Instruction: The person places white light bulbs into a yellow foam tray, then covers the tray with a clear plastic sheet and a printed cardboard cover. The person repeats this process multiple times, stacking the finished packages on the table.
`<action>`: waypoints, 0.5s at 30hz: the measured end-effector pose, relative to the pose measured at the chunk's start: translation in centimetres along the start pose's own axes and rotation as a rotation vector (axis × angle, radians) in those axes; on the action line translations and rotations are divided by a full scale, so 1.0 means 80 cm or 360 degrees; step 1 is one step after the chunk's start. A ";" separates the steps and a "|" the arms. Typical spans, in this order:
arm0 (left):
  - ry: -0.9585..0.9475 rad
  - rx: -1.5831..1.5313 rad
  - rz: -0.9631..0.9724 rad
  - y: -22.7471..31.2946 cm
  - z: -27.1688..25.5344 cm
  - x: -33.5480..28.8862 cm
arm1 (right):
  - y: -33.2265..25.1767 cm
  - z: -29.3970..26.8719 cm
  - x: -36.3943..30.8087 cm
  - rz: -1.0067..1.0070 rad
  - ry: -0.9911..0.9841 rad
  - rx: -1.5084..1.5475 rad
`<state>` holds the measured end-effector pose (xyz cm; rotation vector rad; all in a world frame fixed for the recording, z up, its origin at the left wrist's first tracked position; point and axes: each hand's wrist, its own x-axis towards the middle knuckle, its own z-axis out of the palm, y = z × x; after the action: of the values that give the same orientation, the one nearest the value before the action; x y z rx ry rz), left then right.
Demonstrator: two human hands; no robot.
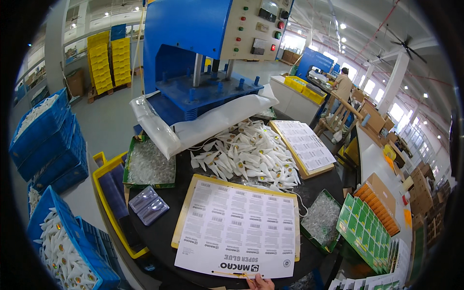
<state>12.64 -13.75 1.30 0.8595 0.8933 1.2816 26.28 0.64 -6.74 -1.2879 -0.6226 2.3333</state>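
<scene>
My right hand [261, 283] shows only by its fingers at the lower edge, closed on the near edge of a white printed card sheet [232, 220]. The sheet lies over a yellow-edged board [297, 241] on the dark round table. A thin yellow cord [237, 274] runs along the sheet's near edge beside my fingers. My left hand is out of view. Just beyond the sheet is a heap of small white tapered bottles [246, 152]. A clear plastic blister tray [149, 205] lies left of the sheet. A second stack of printed sheets [304, 142] rests at the far right.
A blue press [186, 24] with a control panel stands behind the table. Green boxes of clear plastic pieces [152, 162] sit left and right. Blue crates [72, 256] of bottles are at left, green printed cards [362, 232] at right. A person [343, 87] stands farther back.
</scene>
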 end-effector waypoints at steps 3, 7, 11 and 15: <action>-0.0052 -0.0159 -0.0107 -0.001 0.001 0.005 | 0.012 -0.005 0.014 -0.0074 0.0062 0.0058; -0.0017 -0.0482 -0.0105 -0.018 0.004 0.003 | 0.011 -0.011 0.009 -0.0129 -0.0222 0.0328; 0.0329 -0.0537 0.0053 -0.008 -0.002 -0.022 | -0.053 -0.025 -0.031 -0.0100 -0.0028 -0.0719; 0.0760 -0.1059 0.0347 -0.079 -0.041 -0.059 | -0.122 -0.151 0.089 -0.1619 0.0982 -0.0526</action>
<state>11.93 -18.90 -5.50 0.1204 0.6663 1.8721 34.39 14.73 -11.90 -1.2805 -1.1165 0.9853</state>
